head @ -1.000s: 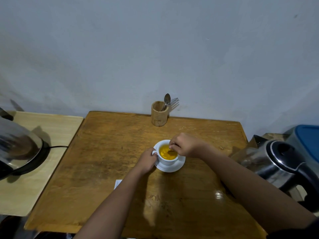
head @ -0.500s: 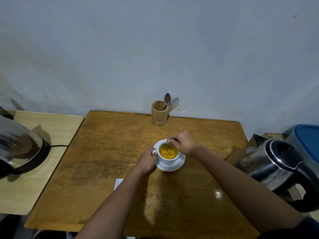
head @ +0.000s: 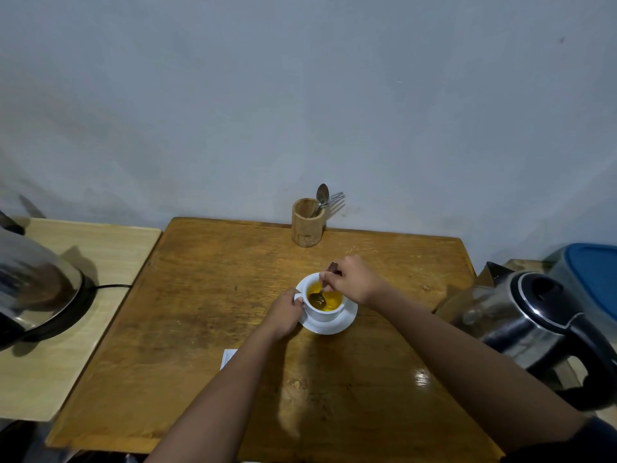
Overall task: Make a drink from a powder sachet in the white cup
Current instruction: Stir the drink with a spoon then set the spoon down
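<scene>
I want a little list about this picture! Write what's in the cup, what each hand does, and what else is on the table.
cup: white cup on a white saucer, upright
drink: orange-yellow liquid inside
right hand: right hand holds a spoon, bowl in the liquid
left hand: left hand at the cup's handle side
table: brown wooden table
holder: wooden holder at the far edge with cutlery
paper: white paper partly hidden by the left arm
kettle: steel kettle to the right

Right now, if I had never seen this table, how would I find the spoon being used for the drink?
Start at the brown wooden table and find the white cup on its saucer. The spoon dips into the orange drink there, pinched by the right hand. Unlike the cutlery standing in the wooden holder behind, it is in the cup.
</scene>
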The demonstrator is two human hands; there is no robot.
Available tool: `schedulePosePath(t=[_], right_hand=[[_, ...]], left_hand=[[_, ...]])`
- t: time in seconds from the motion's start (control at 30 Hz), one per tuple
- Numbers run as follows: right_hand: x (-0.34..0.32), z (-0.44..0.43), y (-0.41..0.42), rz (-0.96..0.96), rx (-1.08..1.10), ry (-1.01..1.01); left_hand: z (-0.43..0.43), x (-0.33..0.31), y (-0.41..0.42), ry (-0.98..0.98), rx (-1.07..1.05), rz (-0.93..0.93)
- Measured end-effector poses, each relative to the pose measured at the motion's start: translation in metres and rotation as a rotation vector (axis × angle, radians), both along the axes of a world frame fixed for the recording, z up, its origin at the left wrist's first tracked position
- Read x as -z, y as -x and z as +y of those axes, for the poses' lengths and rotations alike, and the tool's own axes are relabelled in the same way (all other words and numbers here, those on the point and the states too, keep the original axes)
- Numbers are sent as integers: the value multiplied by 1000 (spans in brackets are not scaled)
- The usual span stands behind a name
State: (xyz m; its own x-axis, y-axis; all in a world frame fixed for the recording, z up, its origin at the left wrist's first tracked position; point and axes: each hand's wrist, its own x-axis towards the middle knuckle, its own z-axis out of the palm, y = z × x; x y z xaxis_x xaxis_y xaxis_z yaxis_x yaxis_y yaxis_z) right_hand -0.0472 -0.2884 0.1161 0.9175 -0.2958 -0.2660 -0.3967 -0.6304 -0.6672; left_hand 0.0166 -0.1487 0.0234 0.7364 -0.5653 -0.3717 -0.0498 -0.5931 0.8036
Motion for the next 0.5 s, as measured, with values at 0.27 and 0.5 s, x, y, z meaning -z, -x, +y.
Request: schedulePosePath(t=[0.27,0.5], right_hand=[[1,-1,0,2,-36,173],[-6,1,-2,116,-195,301]], left_hand=[[0,0,-1,-8,11,-1],[0,0,-2,-4,15,2]])
